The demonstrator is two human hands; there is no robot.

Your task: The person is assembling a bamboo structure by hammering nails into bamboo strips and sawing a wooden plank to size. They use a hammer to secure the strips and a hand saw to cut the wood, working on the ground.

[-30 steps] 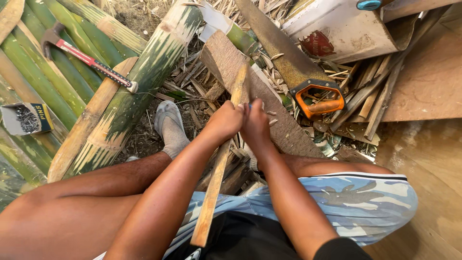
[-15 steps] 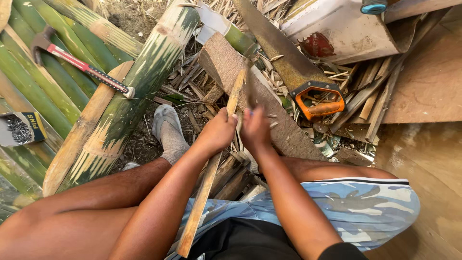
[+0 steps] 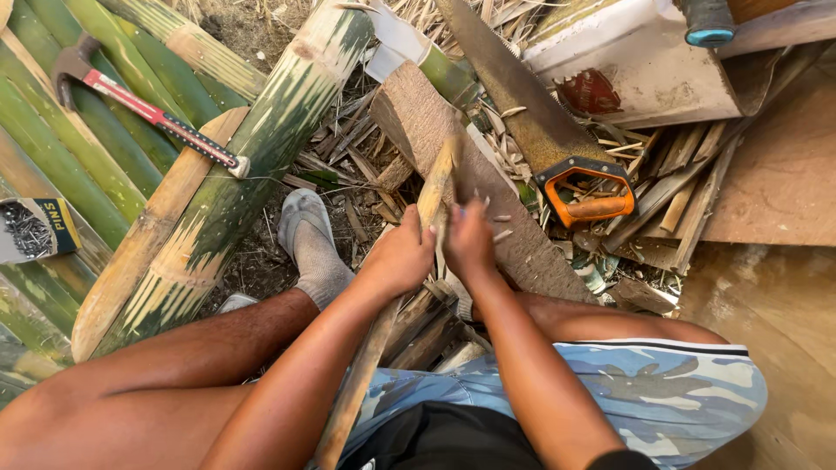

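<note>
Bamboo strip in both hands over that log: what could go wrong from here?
1. The left hand and right hand grip the bamboo strip close together; a slip could bring splintered edges across a palm.
2. The handsaw lies blade-exposed beside the log, near the right hand.
3. The socked foot rests among loose splinters.

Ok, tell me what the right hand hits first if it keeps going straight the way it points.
The right hand points up the frame along the bamboo strip. It would probably meet the wooden block first, just ahead of its fingers, though depth is hard to judge here.
</note>
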